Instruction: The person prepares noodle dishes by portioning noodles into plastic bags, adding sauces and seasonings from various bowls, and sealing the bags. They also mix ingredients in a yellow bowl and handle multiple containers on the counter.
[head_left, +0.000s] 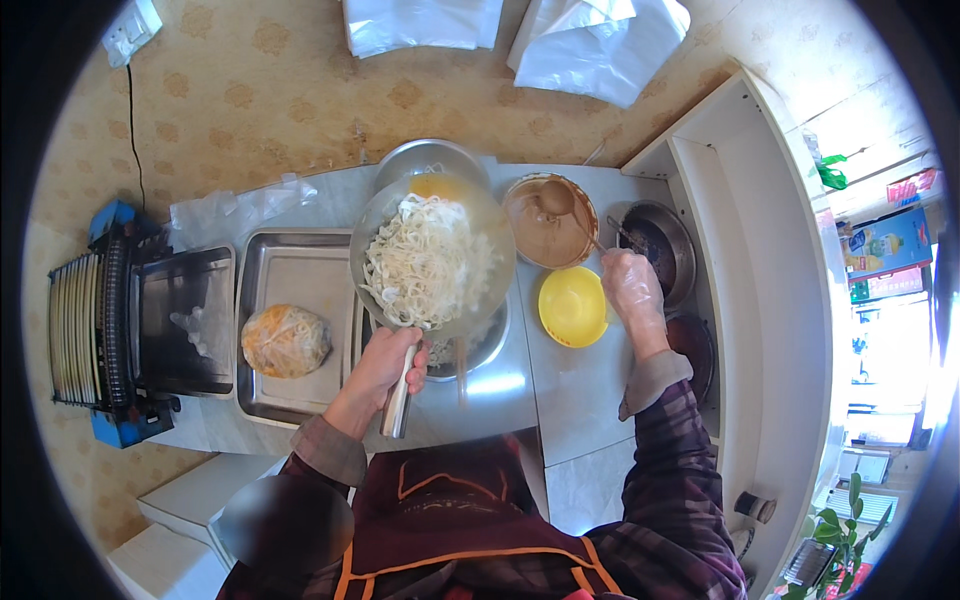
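My left hand (388, 367) is bare and grips the metal handle (400, 401) of a round steel pan (491, 262). Pale flat noodles (424, 262) lie heaped in the pan, which is raised over a steel bowl (491, 349) that it partly hides. On my right hand (634, 285) is a clear plastic glove. Its fingers close around the end of a ladle (556, 199), whose sauce-coated head rests in a bowl of thick brown sauce (540, 244). A yellow bowl (573, 307) stands just left of my right hand.
A dark metal pot (675, 259) and a dark round vessel (690, 352) stand beside white shelving (765, 262). At left, a plastic-wrapped food bundle (285, 340) lies in a steel tray (300, 401), near a dark tray (184, 292) and a slatted machine (79, 330). Another steel bowl (427, 154) stands behind.
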